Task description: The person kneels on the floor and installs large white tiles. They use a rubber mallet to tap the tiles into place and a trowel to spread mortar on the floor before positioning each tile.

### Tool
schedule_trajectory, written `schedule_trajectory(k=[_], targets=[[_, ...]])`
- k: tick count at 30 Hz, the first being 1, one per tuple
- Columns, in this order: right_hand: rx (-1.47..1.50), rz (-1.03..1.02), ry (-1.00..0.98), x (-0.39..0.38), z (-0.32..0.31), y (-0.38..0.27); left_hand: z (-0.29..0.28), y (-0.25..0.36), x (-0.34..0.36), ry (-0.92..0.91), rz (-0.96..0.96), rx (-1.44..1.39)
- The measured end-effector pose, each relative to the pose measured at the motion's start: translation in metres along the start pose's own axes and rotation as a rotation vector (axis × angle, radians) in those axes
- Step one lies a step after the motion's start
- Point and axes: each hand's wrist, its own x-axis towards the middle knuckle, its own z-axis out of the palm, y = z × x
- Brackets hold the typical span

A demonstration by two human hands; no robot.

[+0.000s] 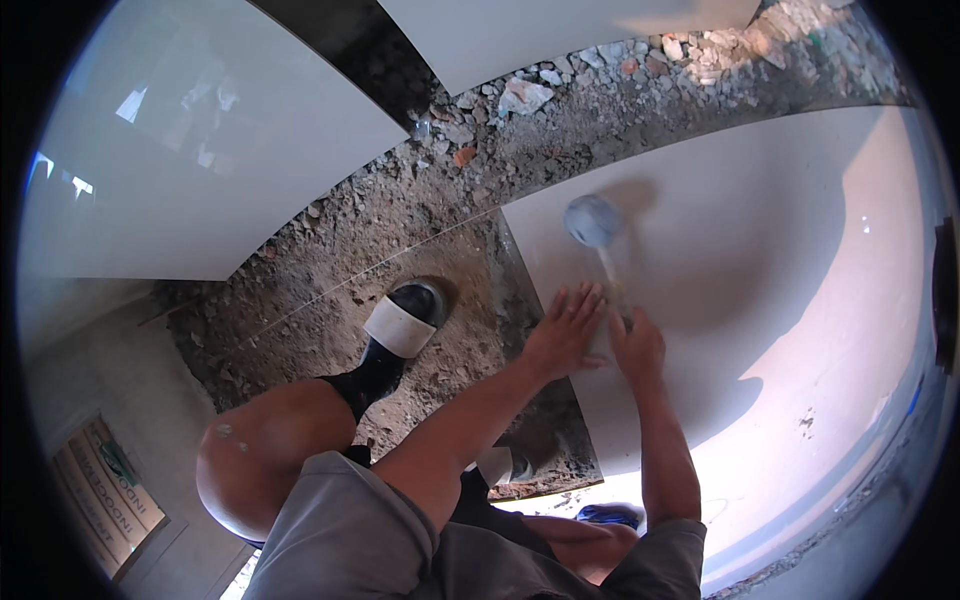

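My right hand is closed around the handle of a mallet. The mallet's rounded grey head is above or on a large pale floor tile; motion blurs it, so contact is unclear. Left of the handle, my left hand lies flat with fingers stretched out near the tile's left edge. It holds nothing, and the two hands are close together.
A taut string crosses the bare dirt beside the tile. My foot in a white-strapped sandal rests on that dirt. Stone rubble runs behind. Other large glossy tiles lie at the upper left and top; a cardboard piece is lower left.
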Motion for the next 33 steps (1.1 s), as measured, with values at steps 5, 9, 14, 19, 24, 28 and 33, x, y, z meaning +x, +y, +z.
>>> schedule_trajectory(k=[5, 9, 14, 19, 24, 28, 33], targets=[[0.063, 0.056, -0.011, -0.007, -0.008, 0.004, -0.006, 0.005, 0.001, -0.053, -0.012, 0.044], [-0.053, 0.022, -0.036, -0.017, -0.012, 0.007, -0.006, 0.004, 0.0, -0.028, 0.002, 0.068], [0.023, 0.03, -0.001, -0.025, -0.012, 0.013, 0.001, 0.0, 0.0, 0.01, 0.034, -0.004], [0.175, 0.204, -0.045, -0.03, -0.013, 0.016, 0.004, 0.001, 0.0, 0.056, 0.036, 0.042], [-0.014, 0.2, -0.021, -0.04, -0.023, 0.019, 0.007, 0.003, -0.003, 0.116, 0.052, 0.09], [0.19, 0.18, -0.024, -0.042, -0.029, 0.024, 0.009, 0.002, -0.002, 0.084, 0.036, 0.088], [0.075, 0.167, -0.073, -0.035, -0.019, 0.03, 0.005, 0.004, -0.001, 0.11, 0.006, 0.152]])
